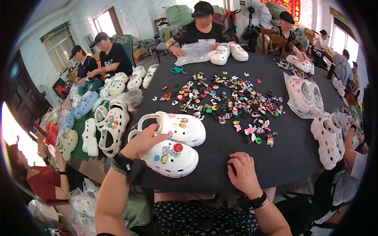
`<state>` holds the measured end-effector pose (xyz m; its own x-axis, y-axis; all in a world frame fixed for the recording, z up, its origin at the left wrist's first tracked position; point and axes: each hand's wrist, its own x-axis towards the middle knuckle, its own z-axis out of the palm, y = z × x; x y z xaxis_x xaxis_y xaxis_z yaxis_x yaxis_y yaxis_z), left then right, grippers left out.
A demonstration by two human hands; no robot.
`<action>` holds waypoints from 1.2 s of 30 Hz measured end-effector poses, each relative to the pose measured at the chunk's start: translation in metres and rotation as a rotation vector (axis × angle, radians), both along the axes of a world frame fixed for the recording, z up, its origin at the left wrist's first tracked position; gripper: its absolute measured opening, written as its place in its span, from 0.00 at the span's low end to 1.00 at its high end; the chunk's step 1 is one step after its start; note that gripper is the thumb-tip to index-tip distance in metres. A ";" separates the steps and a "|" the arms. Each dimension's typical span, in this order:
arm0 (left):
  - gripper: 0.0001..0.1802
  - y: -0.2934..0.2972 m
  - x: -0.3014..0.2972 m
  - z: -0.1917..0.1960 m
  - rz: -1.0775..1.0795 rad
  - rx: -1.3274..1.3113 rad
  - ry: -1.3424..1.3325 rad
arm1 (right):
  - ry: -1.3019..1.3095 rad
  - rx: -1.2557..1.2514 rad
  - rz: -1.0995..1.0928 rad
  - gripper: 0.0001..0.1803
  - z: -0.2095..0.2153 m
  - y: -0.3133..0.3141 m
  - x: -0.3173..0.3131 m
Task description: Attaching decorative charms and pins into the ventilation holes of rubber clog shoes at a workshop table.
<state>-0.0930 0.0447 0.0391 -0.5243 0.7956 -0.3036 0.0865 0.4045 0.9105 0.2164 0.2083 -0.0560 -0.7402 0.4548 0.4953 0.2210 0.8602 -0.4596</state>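
A pair of white clogs with colourful charms stands near the front left of the dark table. My left hand (145, 142) is closed on the rear part of the farther clog (185, 129), its thumb over the edge; some fingers are hidden. The nearer clog (173, 163) lies right beside it, with a round red charm and several others on its top. At the table's front edge rests my right hand (243, 173), fingers loosely bent and thumb apart, with nothing visible in it. A spread of small colourful shoe charms (240, 102) lies beyond both hands.
Teal-handled scissors (177, 69) lie at the far left. Across the table, a person (202, 27) handles a plastic bag beside white clogs (229, 53). Bagged clogs (303, 96) and another white pair (327, 139) stand at right. More clogs (114, 126) crowd the left side; co-workers sit around.
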 end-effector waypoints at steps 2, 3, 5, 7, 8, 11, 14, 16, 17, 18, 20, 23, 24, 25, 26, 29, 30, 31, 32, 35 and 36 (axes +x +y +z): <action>0.27 0.005 -0.002 -0.001 -0.017 0.023 -0.116 | 0.021 0.007 0.008 0.10 0.000 0.000 0.001; 0.26 0.008 -0.004 -0.001 0.027 -0.055 -0.038 | 0.002 0.020 -0.008 0.10 -0.001 0.000 0.001; 0.26 0.009 0.001 -0.002 0.081 -0.080 0.064 | 0.013 0.035 -0.003 0.10 -0.002 0.001 0.002; 0.25 0.008 0.011 -0.004 0.115 0.056 -0.103 | 0.011 0.036 -0.026 0.10 -0.002 0.001 0.003; 0.24 0.005 0.015 -0.004 0.167 0.033 -0.093 | 0.016 0.036 -0.009 0.10 -0.003 0.001 0.004; 0.25 -0.001 0.030 -0.010 0.215 0.154 -0.057 | 0.005 0.006 -0.001 0.12 -0.006 0.002 0.005; 0.25 -0.007 0.038 -0.019 0.261 0.281 -0.053 | 0.001 -0.062 0.025 0.11 -0.005 0.010 0.007; 0.24 -0.010 0.038 -0.023 0.266 0.297 -0.051 | -0.107 -0.208 0.120 0.11 0.001 0.023 0.008; 0.24 -0.012 0.037 -0.025 0.258 0.336 -0.060 | -0.067 -0.183 0.151 0.11 0.006 0.031 0.011; 0.24 -0.013 0.036 -0.026 0.275 0.315 -0.050 | -0.116 -0.223 0.259 0.11 0.012 0.041 0.012; 0.24 -0.013 0.034 -0.023 0.212 0.302 -0.046 | -0.270 -0.301 0.316 0.12 0.025 0.059 0.011; 0.23 -0.010 0.038 -0.012 0.250 0.246 -0.111 | -0.236 -0.285 0.202 0.10 0.037 0.088 -0.003; 0.23 -0.009 0.042 -0.008 0.241 0.268 -0.103 | -0.211 -0.212 0.156 0.10 0.039 0.101 -0.012; 0.23 -0.008 0.048 -0.004 0.256 0.299 -0.126 | -0.211 -0.158 0.088 0.09 0.040 0.113 -0.021; 0.23 -0.008 0.054 -0.002 0.309 0.306 -0.152 | -0.112 -0.203 0.073 0.08 0.038 0.124 -0.028; 0.26 -0.007 0.074 -0.010 0.241 0.299 -0.199 | -0.158 -0.020 -0.034 0.11 0.030 0.163 -0.054; 0.27 -0.003 0.075 -0.015 0.268 0.241 -0.078 | -0.323 -0.141 -0.161 0.13 0.026 0.171 -0.066; 0.28 0.002 0.073 -0.019 0.272 0.247 0.051 | -0.381 0.004 -0.169 0.15 0.023 0.176 -0.078; 0.30 0.004 0.068 -0.023 0.233 0.325 0.019 | -0.367 0.056 -0.162 0.16 0.018 0.177 -0.084; 0.30 0.008 0.065 -0.036 0.262 0.371 0.254 | -0.314 -0.077 -0.112 0.19 0.002 0.180 -0.092; 0.31 0.013 0.063 -0.038 0.267 0.376 0.246 | -0.379 -0.079 -0.121 0.17 -0.001 0.184 -0.095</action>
<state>-0.0302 0.0578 0.0016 -0.7436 0.6548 0.1355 0.2549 0.0903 0.9627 0.1217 0.3920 -0.0573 -0.8021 0.5759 0.1579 0.4852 0.7827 -0.3899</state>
